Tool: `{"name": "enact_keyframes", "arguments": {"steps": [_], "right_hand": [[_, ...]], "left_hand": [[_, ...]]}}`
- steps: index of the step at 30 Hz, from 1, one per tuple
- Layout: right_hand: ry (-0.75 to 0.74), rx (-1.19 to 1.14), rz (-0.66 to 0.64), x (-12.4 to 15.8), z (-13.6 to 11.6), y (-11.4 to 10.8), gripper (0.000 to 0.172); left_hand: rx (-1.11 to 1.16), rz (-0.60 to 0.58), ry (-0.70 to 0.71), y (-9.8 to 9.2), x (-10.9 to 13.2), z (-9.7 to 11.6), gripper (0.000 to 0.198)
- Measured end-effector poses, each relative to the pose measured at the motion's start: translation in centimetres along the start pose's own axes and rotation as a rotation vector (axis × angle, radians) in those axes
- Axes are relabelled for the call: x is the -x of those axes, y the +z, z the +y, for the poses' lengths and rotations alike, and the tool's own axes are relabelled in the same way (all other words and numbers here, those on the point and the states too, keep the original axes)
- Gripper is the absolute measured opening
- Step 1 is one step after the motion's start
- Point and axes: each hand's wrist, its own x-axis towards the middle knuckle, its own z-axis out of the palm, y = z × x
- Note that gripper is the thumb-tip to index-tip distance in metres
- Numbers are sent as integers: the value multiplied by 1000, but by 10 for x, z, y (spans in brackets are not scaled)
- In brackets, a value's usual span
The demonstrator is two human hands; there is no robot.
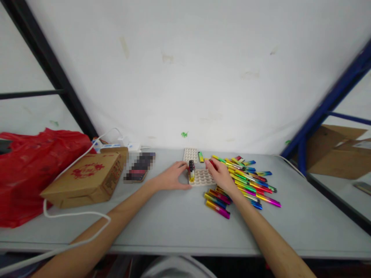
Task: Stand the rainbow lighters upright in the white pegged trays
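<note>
My left hand spans the left end of a pale tray with rows of round holes. Its thumb lies along the near edge and its fingers curl by the far corner. Several shiny tubes with dark tops stand upright in the tray's left column, beside these fingers. My right hand is closed over the tray's right end, with a red shiny tube partly showing between the fingers. To the right spreads a loose pile of shiny multicoloured tubes; several more lie near my right wrist.
Behind the tray lies a second holed tray, with a green and yellow tube beside it. A phone, a cardboard box and a red bag are on the left. A white cable crosses my left forearm.
</note>
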Motion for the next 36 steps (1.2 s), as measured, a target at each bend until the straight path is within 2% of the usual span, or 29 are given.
{"name": "enact_keyframes", "arguments": {"steps": [3, 7, 13, 19, 26, 31, 33, 36], "right_hand": [[-119, 336, 79, 5, 1, 11, 62], [-144, 517, 52, 9, 1, 23, 54], [-173, 453, -11, 9, 2, 28, 45], [-144, 462, -19, 9, 1, 28, 42], [-206, 476, -42, 11, 0, 20, 33], [-383, 527, -88, 12, -8, 10, 41], [-375, 550, -130, 12, -12, 8, 45], [-288, 530, -218, 13, -15, 8, 50]], "left_hand": [[-8, 8, -3, -1, 0, 2, 81], [1, 12, -2, -1, 0, 2, 80], [-6, 12, 3, 0, -1, 3, 76], [0, 9, 4, -1, -1, 5, 73], [0, 10, 0, 0, -2, 5, 78], [11, 15, 10, 0, -2, 5, 74], [18, 22, 14, 0, -1, 5, 74], [17, 27, 13, 0, -1, 5, 75]]}}
